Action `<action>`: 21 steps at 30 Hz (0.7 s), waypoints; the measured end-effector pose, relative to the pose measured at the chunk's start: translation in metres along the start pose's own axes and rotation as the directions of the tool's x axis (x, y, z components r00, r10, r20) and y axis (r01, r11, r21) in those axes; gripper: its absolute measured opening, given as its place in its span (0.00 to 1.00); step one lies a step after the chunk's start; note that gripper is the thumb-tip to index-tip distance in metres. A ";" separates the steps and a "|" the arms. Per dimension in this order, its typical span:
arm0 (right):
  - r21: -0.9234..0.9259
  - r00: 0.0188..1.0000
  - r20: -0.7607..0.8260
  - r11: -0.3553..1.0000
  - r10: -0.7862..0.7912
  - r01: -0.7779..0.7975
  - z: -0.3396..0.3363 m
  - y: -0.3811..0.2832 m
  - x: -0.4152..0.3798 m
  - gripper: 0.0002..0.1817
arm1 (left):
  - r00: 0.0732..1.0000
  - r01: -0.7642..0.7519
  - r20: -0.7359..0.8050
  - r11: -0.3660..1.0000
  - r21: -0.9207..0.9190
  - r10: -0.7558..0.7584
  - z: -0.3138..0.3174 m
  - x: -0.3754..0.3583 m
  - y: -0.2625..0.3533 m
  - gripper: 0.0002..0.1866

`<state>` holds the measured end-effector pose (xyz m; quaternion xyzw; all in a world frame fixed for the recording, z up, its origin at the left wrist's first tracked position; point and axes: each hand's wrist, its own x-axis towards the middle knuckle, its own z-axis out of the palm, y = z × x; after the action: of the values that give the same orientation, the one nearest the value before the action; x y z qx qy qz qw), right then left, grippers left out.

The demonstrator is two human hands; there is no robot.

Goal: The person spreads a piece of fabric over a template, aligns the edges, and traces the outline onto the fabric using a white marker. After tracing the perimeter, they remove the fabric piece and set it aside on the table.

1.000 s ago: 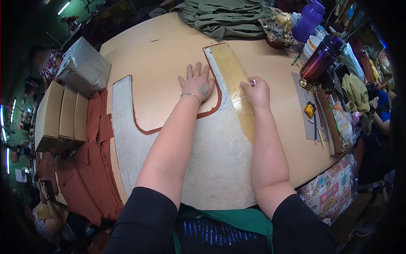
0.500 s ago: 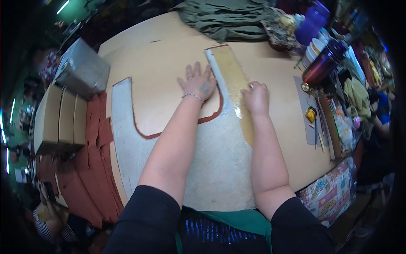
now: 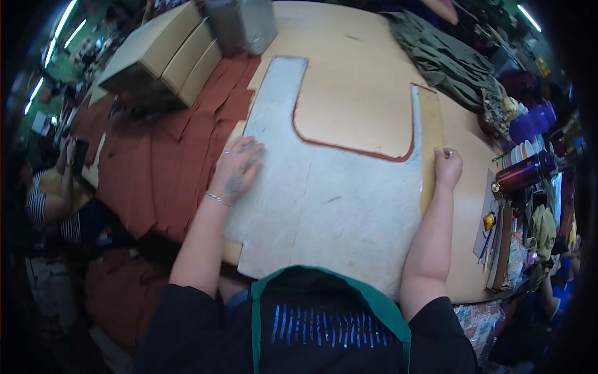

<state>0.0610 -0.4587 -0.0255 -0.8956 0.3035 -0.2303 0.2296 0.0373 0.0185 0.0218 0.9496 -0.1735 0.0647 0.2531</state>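
A left hand [image 3: 237,168] lies loosely open at the left edge of a broad, grey-white, U-notched panel [image 3: 336,199], seemingly to steady it on a tan worktable [image 3: 355,93]. At the panel's right arm, beside a glossy yellow strip [image 3: 431,134], the right hand [image 3: 448,167] clenches a small white object [image 3: 450,154], likely pinched for close control along that edge; fingers conceal most of it. The right forearm covers part of the panel's edge. Beyond, crumpled dark-green cloth [image 3: 436,56] runs toward shadow, its far folds indistinct.
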 end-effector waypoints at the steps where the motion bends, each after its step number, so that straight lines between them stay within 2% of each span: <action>1: 0.083 0.995 -0.075 0.994 -0.060 0.066 0.009 0.013 0.007 0.19 | 1.000 0.012 -0.017 0.998 0.065 -0.011 -0.005 -0.019 -0.012 0.18; 3: 0.245 0.962 -0.233 0.948 -0.144 0.201 0.033 0.045 0.023 0.19 | 0.999 0.032 -0.045 0.979 0.202 -0.023 -0.015 -0.047 -0.034 0.19; 5: 0.591 0.972 -0.229 0.802 0.058 0.091 0.026 0.052 0.029 0.19 | 0.999 0.048 -0.011 0.993 0.110 -0.048 -0.022 -0.061 -0.044 0.21; 6: 0.719 0.963 -0.147 0.693 0.225 -0.052 0.012 0.050 0.024 0.18 | 0.999 0.035 -0.011 0.997 0.066 -0.034 -0.024 -0.063 -0.045 0.21; 7: 0.818 0.928 -0.044 0.546 0.369 -0.179 -0.001 0.050 0.022 0.17 | 1.000 0.020 -0.018 1.000 0.020 -0.020 -0.025 -0.063 -0.048 0.22; 8: 0.928 0.909 0.103 0.290 0.405 -0.235 -0.010 0.070 0.032 0.17 | 1.000 -0.002 -0.018 0.999 -0.045 0.001 -0.025 -0.061 -0.055 0.24; 9: 0.958 0.886 0.260 0.014 0.384 -0.287 -0.017 0.102 0.047 0.17 | 1.000 -0.021 -0.018 0.994 -0.110 0.019 -0.024 -0.060 -0.064 0.26; 10: 0.907 0.841 0.409 -0.260 0.354 -0.332 -0.036 0.096 0.040 0.17 | 0.999 -0.036 -0.015 0.984 -0.175 0.034 -0.024 -0.062 -0.066 0.29; 11: 0.890 0.821 0.456 -0.206 0.344 -0.408 -0.049 0.091 0.028 0.18 | 0.999 -0.015 0.033 0.996 -0.087 0.017 -0.022 -0.068 -0.067 0.32; 13: 0.832 0.775 0.545 -0.091 0.320 -0.547 -0.110 -0.020 -0.054 0.19 | 0.991 0.012 0.130 0.995 0.103 -0.026 -0.036 -0.070 -0.048 0.37; 14: 0.768 0.769 0.614 0.094 0.177 -0.634 -0.118 -0.027 -0.072 0.20 | 0.981 0.053 0.175 0.988 0.142 -0.078 -0.039 -0.072 -0.045 0.40; 15: 0.705 0.744 0.667 0.298 0.030 -0.644 -0.126 -0.034 -0.089 0.21 | 0.968 0.087 0.216 0.979 0.184 -0.126 -0.040 -0.073 -0.043 0.44; 16: 0.624 0.671 0.735 0.485 -0.097 -0.613 -0.130 -0.044 -0.106 0.21 | 0.952 0.115 0.254 0.967 0.225 -0.172 -0.042 -0.075 -0.044 0.47; 18: 0.451 0.629 0.767 0.802 -0.125 -0.391 -0.121 -0.075 -0.146 0.21 | 0.944 0.096 0.290 0.970 0.222 -0.159 -0.048 -0.081 -0.044 0.50; 20: 0.435 0.451 0.847 0.855 -0.282 -0.282 -0.105 -0.102 -0.185 0.23 | 0.939 0.085 0.308 0.972 0.219 -0.152 -0.046 -0.087 -0.046 0.52; 21: 0.417 0.374 0.875 0.872 -0.309 -0.256 -0.098 -0.119 -0.202 0.23 | 0.939 0.084 0.309 0.972 0.220 -0.151 -0.046 -0.090 -0.047 0.53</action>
<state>-0.0839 -0.2698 0.0621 -0.7828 0.0381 0.2387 0.5734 -0.0315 0.1060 0.0209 0.9768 -0.1480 -0.0898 0.1259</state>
